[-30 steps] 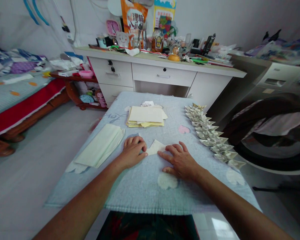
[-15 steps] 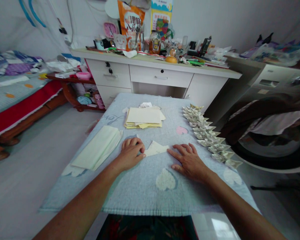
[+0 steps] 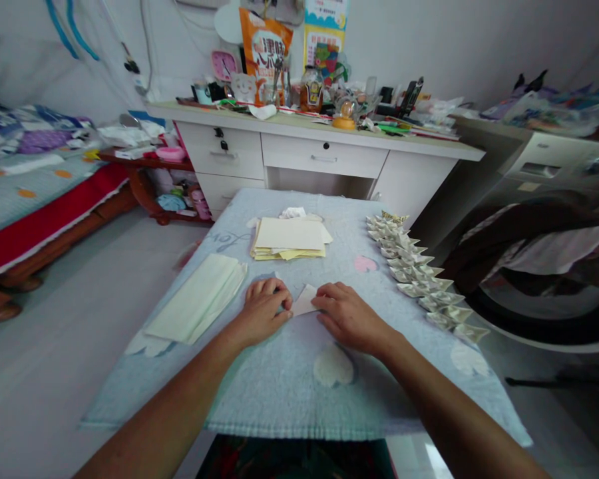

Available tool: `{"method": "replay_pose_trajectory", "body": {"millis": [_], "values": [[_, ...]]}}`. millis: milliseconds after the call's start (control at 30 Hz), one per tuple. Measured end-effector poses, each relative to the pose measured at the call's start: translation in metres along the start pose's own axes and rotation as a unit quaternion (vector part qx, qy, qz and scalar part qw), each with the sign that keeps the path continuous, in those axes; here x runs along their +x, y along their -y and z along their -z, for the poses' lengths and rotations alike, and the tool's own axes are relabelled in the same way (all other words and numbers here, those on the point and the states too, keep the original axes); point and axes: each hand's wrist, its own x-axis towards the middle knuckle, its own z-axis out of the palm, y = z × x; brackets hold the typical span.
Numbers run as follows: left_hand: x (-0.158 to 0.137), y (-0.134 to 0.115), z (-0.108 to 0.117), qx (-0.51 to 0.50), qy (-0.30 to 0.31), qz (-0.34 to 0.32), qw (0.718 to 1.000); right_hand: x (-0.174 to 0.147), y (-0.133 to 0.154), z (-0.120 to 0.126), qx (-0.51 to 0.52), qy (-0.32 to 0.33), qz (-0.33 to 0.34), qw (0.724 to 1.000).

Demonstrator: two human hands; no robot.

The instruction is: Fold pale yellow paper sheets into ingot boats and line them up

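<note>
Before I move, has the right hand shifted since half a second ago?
Yes: judged against the pink heart printed on the cloth, the right hand has moved left, closer to the left hand.

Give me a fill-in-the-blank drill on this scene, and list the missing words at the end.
1. The small pale paper lies ____ the left hand and the right hand.
2. The row of folded paper shapes lies nearer the ____ hand.
3. The pale green sheets lie nearer the ____ hand.
4. The clock at the back of the scene is coloured ____.

Missing words: between; right; left; pink.
</note>
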Motion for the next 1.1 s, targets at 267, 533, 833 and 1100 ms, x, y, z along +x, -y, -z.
{"method": "replay_pose_trajectory", "body": {"millis": [267,533,833,1100], "values": [[0.0,0.002,0.003,-0.022,0.013,-0.006,1.0,0.01,-0.003,-0.04,0.005,-0.02,0.008,1.0],[0.0,0.007,0.01,-0.063,0.029,-0.009,0.998,0.006,-0.013,-0.048,0.053,-0.077,0.002,0.996],[0.004,0.001,0.016,-0.106,0.0,0.011,0.994,0.01,-0.019,-0.048,0.02,-0.085,-0.004,0.996],[0.002,-0.004,0.005,-0.175,-0.065,0.034,0.982,0.009,-0.016,-0.043,-0.003,-0.18,-0.06,0.982]]}}
